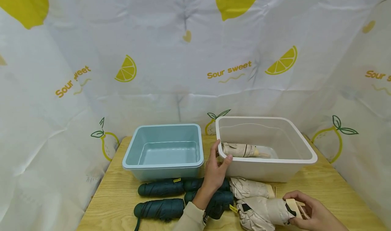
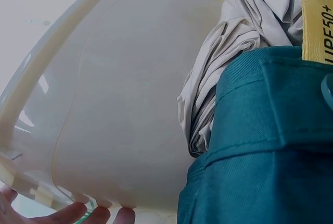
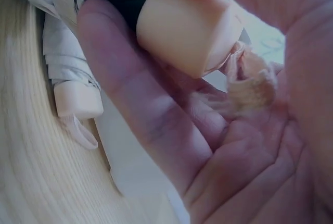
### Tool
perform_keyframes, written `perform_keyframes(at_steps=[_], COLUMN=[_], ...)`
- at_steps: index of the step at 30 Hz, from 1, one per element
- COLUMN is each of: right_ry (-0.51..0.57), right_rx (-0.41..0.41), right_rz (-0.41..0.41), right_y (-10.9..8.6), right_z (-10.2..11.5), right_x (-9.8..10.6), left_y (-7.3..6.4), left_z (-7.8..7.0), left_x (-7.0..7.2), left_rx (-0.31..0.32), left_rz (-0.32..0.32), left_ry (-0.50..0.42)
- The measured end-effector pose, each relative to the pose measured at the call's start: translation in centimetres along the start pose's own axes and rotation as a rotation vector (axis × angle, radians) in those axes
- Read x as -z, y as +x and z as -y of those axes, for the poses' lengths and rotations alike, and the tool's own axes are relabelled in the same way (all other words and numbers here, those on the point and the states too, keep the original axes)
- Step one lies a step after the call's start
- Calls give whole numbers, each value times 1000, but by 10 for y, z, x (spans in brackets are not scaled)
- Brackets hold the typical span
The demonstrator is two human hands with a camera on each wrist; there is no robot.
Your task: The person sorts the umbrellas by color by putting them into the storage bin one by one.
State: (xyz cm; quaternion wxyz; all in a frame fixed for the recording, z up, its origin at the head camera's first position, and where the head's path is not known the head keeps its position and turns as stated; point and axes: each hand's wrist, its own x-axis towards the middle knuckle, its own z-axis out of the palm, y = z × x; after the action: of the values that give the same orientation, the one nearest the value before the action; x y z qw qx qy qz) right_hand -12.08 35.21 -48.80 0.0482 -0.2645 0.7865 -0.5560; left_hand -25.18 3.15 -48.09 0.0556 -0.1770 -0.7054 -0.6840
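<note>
My left hand [image 1: 215, 172] grips the front left corner of a white plastic bin [image 1: 259, 170], thumb and fingers on either side of the corner. Inside that bin lies a folded beige umbrella [image 1: 238, 150] with its strap toward the right. My right hand [image 1: 313, 213] holds another folded beige umbrella [image 1: 261, 210] by its pale handle [image 3: 187, 31], fingers and thumb around the handle end. Its loose fabric lies toward the left, beside the dark green umbrellas. A third beige umbrella [image 1: 250, 188] rests just behind it, along the bin's front wall.
A light blue bin [image 1: 165, 172] stands left of the white one on the wooden table [image 1: 107, 204]. Several folded dark green umbrellas [image 1: 162, 188] lie in front of the bins, partly under my left forearm. A lemon-printed sheet [image 1: 171, 71] hangs behind and at both sides.
</note>
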Motion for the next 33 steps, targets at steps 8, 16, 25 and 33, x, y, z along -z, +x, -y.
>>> perform_keyframes(at_steps=[8,16,25,33], right_ry=[-36,5,26,96], right_rx=[140,149,203,255], right_rz=[-27,-22,-44,-26], right_y=[3,5,4,4], right_z=[2,3,2,5], right_x=[-1,-2,0,5], left_y=[1,1,1,1], left_z=[0,-1,-2,-1], left_x=[1,0,1,1], left_rx=[-4,-6,0,-11], left_rz=[-4,0,-1,-3], left_ry=[9,2,3,5])
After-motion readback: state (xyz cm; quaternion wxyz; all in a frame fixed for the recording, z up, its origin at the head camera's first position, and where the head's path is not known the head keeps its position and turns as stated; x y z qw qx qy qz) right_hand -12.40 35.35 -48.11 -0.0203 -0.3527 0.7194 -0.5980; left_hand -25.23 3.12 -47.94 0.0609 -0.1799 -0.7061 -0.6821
